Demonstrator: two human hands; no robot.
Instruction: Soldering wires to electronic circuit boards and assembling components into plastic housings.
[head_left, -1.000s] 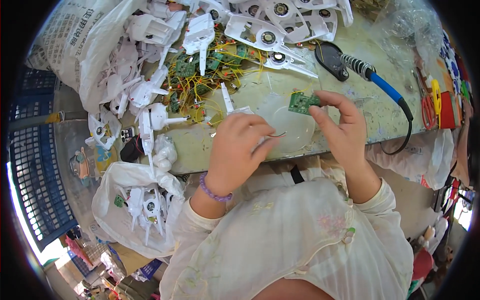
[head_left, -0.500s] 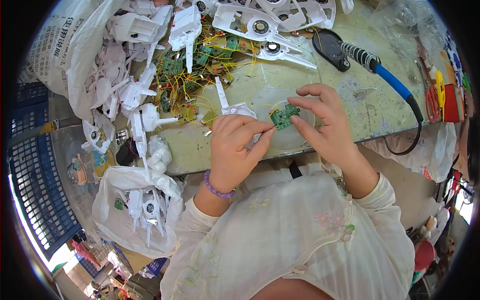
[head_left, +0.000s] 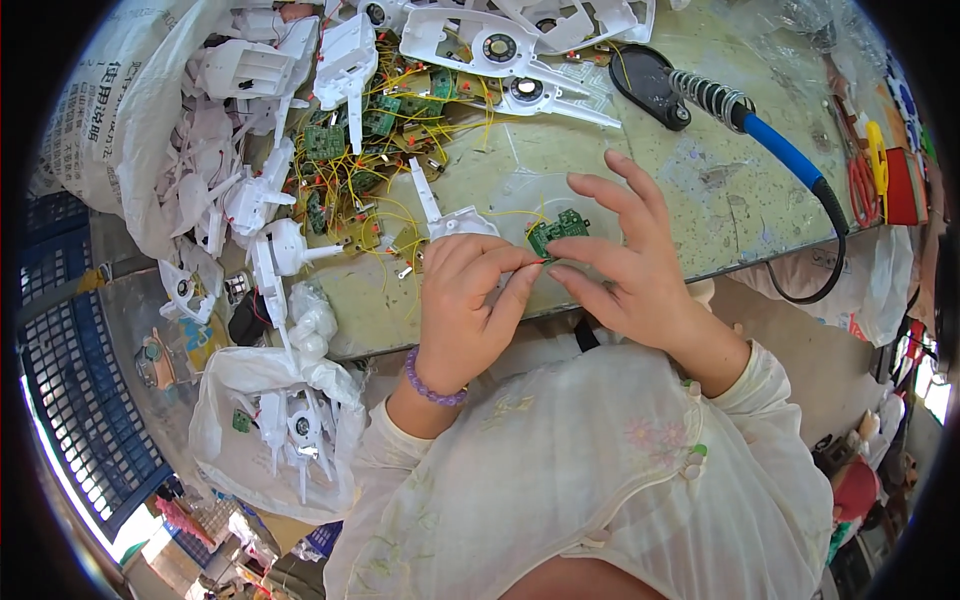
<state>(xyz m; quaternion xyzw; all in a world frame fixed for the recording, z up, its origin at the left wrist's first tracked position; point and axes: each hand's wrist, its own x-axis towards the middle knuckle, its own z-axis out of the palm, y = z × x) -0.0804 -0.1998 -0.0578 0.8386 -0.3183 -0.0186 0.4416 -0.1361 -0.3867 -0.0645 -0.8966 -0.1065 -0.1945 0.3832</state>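
Note:
Above the table's near edge, a green circuit board (head_left: 558, 234) is tilted, with a thin yellow wire looping off its far left side. My left hand (head_left: 468, 292) is closed, its thumb and forefinger pinching a thin wire with a reddish bit at the board's near left corner. Beside it, my right hand (head_left: 630, 265) has thumb and forefinger apart around that spot, the forefinger at the board's lower edge; its other fingers are stretched out. Just beyond my left hand lies a white plastic shell (head_left: 462, 222) with a long handle, partly covered by the hand.
Several circuit boards with yellow wires (head_left: 345, 150) are heaped at the far left, among white plastic shells (head_left: 345, 70). A soldering iron with a blue handle (head_left: 785, 155) rests in its black stand (head_left: 640, 80). Red scissors (head_left: 862, 190) hang at right; a plastic bag (head_left: 225, 445) holds parts.
My right hand has let go of the circuit board's right side and shifted left, its thumb and forefinger now near the wire. The left hand keeps its pinch. The whole view has shifted slightly.

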